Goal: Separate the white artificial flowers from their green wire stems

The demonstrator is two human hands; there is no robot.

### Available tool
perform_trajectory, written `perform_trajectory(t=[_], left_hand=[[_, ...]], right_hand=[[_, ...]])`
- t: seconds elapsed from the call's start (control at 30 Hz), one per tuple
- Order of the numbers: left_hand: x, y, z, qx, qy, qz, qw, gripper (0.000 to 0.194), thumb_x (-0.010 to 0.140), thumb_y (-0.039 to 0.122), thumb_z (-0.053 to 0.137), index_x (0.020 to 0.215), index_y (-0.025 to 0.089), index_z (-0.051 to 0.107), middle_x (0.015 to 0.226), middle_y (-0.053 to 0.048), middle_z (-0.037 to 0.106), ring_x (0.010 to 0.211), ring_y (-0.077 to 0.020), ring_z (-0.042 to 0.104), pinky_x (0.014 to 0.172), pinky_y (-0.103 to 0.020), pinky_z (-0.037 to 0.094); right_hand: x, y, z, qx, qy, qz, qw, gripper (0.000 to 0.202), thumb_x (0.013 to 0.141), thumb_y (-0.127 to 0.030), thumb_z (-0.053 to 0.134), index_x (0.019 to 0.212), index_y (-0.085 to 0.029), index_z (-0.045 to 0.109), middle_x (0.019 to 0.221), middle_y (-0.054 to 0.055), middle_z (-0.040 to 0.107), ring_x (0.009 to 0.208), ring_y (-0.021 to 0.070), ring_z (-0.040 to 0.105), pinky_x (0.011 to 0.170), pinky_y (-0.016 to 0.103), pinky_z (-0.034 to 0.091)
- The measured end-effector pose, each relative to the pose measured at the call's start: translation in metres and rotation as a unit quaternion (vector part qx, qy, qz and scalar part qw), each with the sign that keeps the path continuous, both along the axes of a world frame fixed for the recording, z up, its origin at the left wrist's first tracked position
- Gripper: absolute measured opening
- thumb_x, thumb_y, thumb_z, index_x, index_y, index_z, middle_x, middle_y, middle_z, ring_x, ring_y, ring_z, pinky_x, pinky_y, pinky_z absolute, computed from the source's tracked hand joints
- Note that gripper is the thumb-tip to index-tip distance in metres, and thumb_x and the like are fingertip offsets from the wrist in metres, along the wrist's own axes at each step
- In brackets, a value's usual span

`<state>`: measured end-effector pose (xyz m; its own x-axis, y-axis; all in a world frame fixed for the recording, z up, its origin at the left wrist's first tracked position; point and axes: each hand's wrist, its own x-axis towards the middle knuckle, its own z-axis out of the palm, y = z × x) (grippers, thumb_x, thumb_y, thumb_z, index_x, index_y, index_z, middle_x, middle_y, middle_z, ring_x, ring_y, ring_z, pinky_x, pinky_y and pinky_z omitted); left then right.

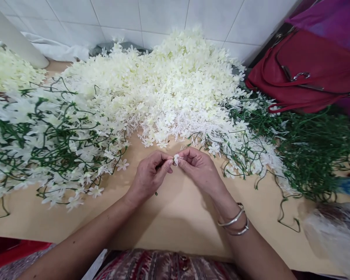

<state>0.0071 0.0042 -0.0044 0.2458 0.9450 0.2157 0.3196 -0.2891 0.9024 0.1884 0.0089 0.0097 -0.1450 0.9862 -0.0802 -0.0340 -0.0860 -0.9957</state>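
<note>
My left hand and my right hand meet above the table, fingertips almost touching. Between them is a small white artificial flower, pinched by the thumb and finger of my right hand. My left hand is closed in a pinch at the flower's base. A green stem tip pokes out below the left palm, while the rest of that stem is hidden in the fingers. Just beyond the hands lies a large heap of loose white and cream blossoms.
Flowers on green stems are piled at the left. Bare green stems lie at the right, before a red handbag. A clear plastic bag sits at the near right corner. White tiles back the table.
</note>
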Motion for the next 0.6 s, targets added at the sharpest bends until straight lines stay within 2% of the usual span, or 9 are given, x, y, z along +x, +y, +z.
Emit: perform_trajectory(t=[0.07,0.13,0.2,0.27,0.37,0.43,0.53,0.6], left_hand=[[0.0,-0.001,-0.001,-0.01,-0.021,0.022,0.999,0.014,0.102,0.03,0.061,0.098,0.019,0.069,0.075,0.0,0.067,0.069,-0.0132,0.062,0.066,-0.025,0.046],[0.0,-0.002,-0.002,-0.016,-0.04,0.06,0.997,0.016,0.101,0.032,0.062,0.102,0.018,0.07,0.073,0.0,0.066,0.068,-0.0136,0.062,0.066,-0.025,0.047],[0.001,-0.003,-0.002,-0.026,-0.06,0.097,0.993,0.02,0.1,0.033,0.062,0.107,0.017,0.071,0.073,-0.001,0.067,0.067,-0.0139,0.064,0.066,-0.025,0.049],[0.001,-0.004,-0.001,-0.036,-0.07,0.112,0.991,0.023,0.099,0.033,0.063,0.112,0.017,0.073,0.075,-0.002,0.069,0.068,-0.0146,0.067,0.067,-0.026,0.051],[0.001,-0.008,0.001,-0.048,-0.061,0.094,0.993,0.027,0.098,0.033,0.063,0.117,0.017,0.074,0.086,-0.005,0.074,0.072,-0.0161,0.072,0.068,-0.026,0.055],[-0.001,-0.013,0.001,-0.055,-0.054,0.07,0.995,0.029,0.098,0.033,0.063,0.12,0.017,0.073,0.096,-0.007,0.075,0.075,-0.0167,0.075,0.068,-0.026,0.057],[-0.007,-0.02,0.001,-0.04,-0.028,0.042,0.998,0.025,0.099,0.028,0.062,0.12,0.019,0.073,0.103,-0.008,0.076,0.082,-0.0177,0.077,0.074,-0.028,0.061],[-0.011,-0.022,0.0,-0.008,0.003,0.042,0.999,0.021,0.098,0.025,0.064,0.116,0.02,0.075,0.106,-0.007,0.077,0.09,-0.0192,0.077,0.082,-0.032,0.062]], right_hand=[[0.004,0.001,0.003,0.012,-0.014,-0.013,1.0,0.016,0.086,-0.033,0.075,0.086,-0.02,0.067,0.076,-0.001,0.064,0.07,0.0144,0.056,0.066,0.028,0.044],[0.011,0.003,0.008,0.054,-0.059,-0.056,0.995,0.011,0.089,-0.031,0.072,0.089,-0.02,0.068,0.079,-0.001,0.065,0.071,0.0149,0.057,0.067,0.028,0.044],[0.018,0.004,0.012,0.116,-0.14,-0.103,0.978,0.004,0.091,-0.024,0.068,0.089,-0.021,0.068,0.083,0.0,0.067,0.074,0.0158,0.058,0.069,0.029,0.045],[0.022,0.006,0.017,0.173,-0.24,-0.109,0.949,0.007,0.093,-0.018,0.064,0.089,-0.02,0.07,0.087,0.002,0.068,0.077,0.017,0.059,0.072,0.03,0.046],[0.019,0.011,0.024,0.231,-0.392,-0.04,0.89,0.018,0.095,-0.008,0.059,0.098,-0.019,0.073,0.097,0.006,0.069,0.085,0.0194,0.062,0.077,0.031,0.046],[0.013,0.016,0.027,0.252,-0.493,0.023,0.832,0.023,0.096,-0.004,0.056,0.101,-0.018,0.074,0.1,0.009,0.069,0.088,0.0215,0.062,0.078,0.033,0.044],[0.006,0.025,0.028,0.277,-0.608,0.087,0.739,0.021,0.098,-0.005,0.056,0.092,-0.016,0.073,0.097,0.012,0.068,0.089,0.0254,0.06,0.077,0.036,0.042],[0.005,0.028,0.028,0.297,-0.632,0.101,0.708,0.02,0.098,-0.005,0.056,0.088,-0.015,0.071,0.096,0.014,0.068,0.091,0.0278,0.059,0.08,0.039,0.042]])
